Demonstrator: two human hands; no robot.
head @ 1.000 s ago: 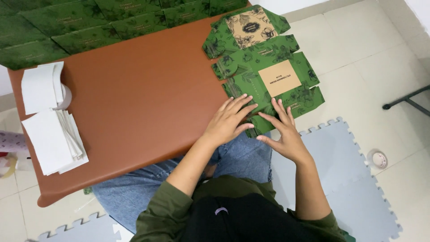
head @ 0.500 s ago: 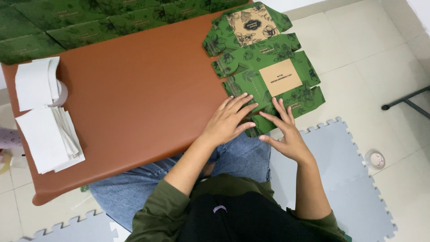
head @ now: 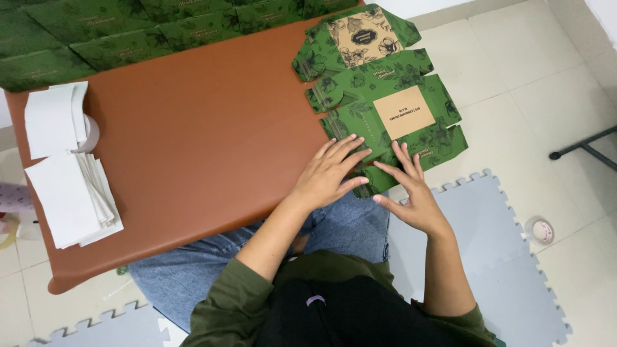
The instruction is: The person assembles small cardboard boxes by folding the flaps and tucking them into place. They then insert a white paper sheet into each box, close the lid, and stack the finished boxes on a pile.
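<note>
A flat, unfolded green box blank (head: 379, 96) with a floral print lies at the right end of the brown table (head: 193, 141), its outer part hanging past the table's right edge over the pale tiled floor (head: 514, 64). A tan rectangular label sits near the middle of the blank, and a cream floral panel marks the flap farthest from the person.

Both hands rest on the edge of the blank nearest the person. The left hand (head: 331, 173) lies palm down with fingers spread and flat, pressing the blank's near corner against the table — nothing is pinched. The right hand (head: 408, 193) is just beside it, past the table's edge, fingers fanned open and fingertips touching the blank's lowest flap; whether it presses or only touches, I cannot tell.

Along the table's far edge runs a row of more green blanks (head: 128, 32) of the same print, overlapping one another. At the table's left end sit two stacks of white paper sheets (head: 71, 193), well apart from the hands, with a roll of tape (head: 90, 132) partly hidden between them.

On the floor to the right of the table lies a grey foam mat (head: 501, 257) with jigsaw edges — another small tape roll (head: 541, 230) rests at its rim.
</note>
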